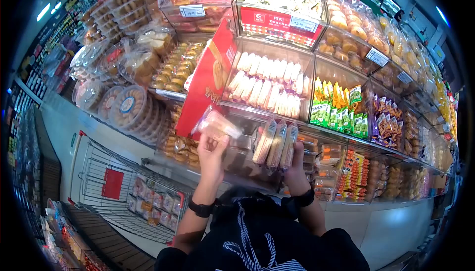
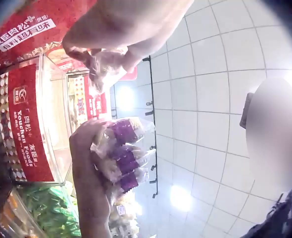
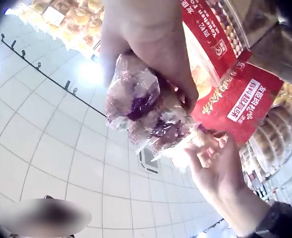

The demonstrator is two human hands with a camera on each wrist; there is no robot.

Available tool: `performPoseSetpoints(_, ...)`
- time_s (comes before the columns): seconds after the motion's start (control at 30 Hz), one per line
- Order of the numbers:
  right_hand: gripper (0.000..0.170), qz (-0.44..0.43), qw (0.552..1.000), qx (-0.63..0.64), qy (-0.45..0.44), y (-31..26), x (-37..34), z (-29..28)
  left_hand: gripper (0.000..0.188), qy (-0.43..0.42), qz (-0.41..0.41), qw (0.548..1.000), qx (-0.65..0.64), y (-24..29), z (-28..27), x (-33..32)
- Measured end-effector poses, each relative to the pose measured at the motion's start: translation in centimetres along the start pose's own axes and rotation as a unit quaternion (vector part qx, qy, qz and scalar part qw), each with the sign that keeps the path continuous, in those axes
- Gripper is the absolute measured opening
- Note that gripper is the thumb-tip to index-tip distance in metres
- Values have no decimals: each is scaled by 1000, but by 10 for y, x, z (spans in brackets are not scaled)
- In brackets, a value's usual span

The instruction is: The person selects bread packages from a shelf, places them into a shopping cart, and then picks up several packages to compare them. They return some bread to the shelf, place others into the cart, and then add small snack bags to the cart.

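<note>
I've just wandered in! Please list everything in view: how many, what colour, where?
Stick packets: three, tan, held up right of centre.
Wrapped packet: at least one, pale, held left of centre.
White packs: many, white, bin ahead.
Snack packets: many, green and yellow, next bin right.
Red panel: one, red, left of the white packs.
Round tubs: many, clear, left display.
Cart: one, grey, lower left.
Left hand: one, bare, pinching the wrapped packet.
Right hand: one, bare, gripping the stick packets.
</note>
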State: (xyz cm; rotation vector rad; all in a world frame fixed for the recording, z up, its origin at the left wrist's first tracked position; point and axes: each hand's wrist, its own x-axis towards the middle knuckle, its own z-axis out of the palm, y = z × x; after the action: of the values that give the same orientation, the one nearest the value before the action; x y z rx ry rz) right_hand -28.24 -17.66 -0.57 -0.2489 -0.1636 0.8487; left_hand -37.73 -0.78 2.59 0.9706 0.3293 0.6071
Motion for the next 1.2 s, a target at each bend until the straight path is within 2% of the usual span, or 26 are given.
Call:
performPoseSetpoints(0.03, 75, -5, 1000, -10, -27, 0, 0, 10, 43, -3, 19, 1000, -1, 0, 2, 0)
performPoseSetpoints(0.07, 74, 24, 998, -11, -50, 0, 0, 12, 45, -6, 38, 999, -2, -1, 7, 1)
performPoseSetpoints(0.1, 74, 37, 999, -13, -24, 1, -1, 6, 47, -10, 56, 998, -4, -2, 13, 0)
performPoseSetpoints(0.13, 73, 49, 999, -15, 2, 3, -3, -5, 51, -29, 21, 999, -38, -3, 20, -6)
performPoseSetpoints(0.17, 73, 60, 998, -16, 29, 4, -5, -11, 59, -102, -8, 994, -39, -5, 18, -10)
performPoseSetpoints(0.23, 72, 13, 998, -35, 47, 5, -5, 2, 73, -188, 28, 980, 52, -12, 13, -17)
performPoseSetpoints(0.3, 72, -18, 996, -65, 61, -2, -11, 27, 76, -282, 44, 943, 172, 4, 7, -14)
performPoseSetpoints(0.33, 73, -1, 997, -61, 42, -5, -11, 24, 78, -326, 52, 915, 231, 13, 2, -11)
performPoseSetpoints(0.43, 74, 41, 997, -62, -22, -14, -9, 14, 75, -383, -77, 912, 128, 20, -16, -2)
performPoseSetpoints(0.47, 74, 48, 995, -71, -49, -14, -3, 14, 57, -346, -163, 923, 41, 25, -18, 0)
performPoseSetpoints(0.5, 73, 56, 992, -80, -77, -13, 0, 14, 51, -321, -164, 932, 37, 26, -16, -3)
performPoseSetpoints(0.57, 75, 54, 994, -89, -35, -11, -1, 18, 40, -272, -163, 948, 31, 26, -5, -13)
performPoseSetpoints(0.6, 74, 53, 994, -95, -26, -11, -3, 22, 37, -284, -148, 942, 99, 37, 8, -19)
performPoseSetpoints(0.7, 70, 49, 992, -110, -28, -9, -7, 32, 41, -229, -115, 963, 82, 32, 20, -21)
performPoseSetpoints(0.83, 64, 71, 994, -73, 30, -5, -12, 23, 46, -204, -80, 974, 57, 10, 19, -14)
performPoseSetpoints(0.9, 61, 50, 995, -51, 65, -2, -9, 28, 46, -195, -57, 975, 88, 2, 19, -13)
performPoseSetpoints(0.97, 61, 50, 998, -3, 32, 0, -5, 9, 45, -197, -23, 971, 134, -2, 14, -9)
performPoseSetpoints(1.03, 61, 70, 997, 25, -2, -2, -5, 5, 45, -178, -79, 977, 91, 4, 14, -10)
performPoseSetpoints(1.13, 63, 6, 996, -21, 81, -2, -11, 22, 47, -166, -116, 977, 64, 4, 9, -10)
performPoseSetpoints(1.2, 65, 3, 997, -38, 62, -2, -13, 18, 49, -161, -128, 977, 54, 4, 8, -9)
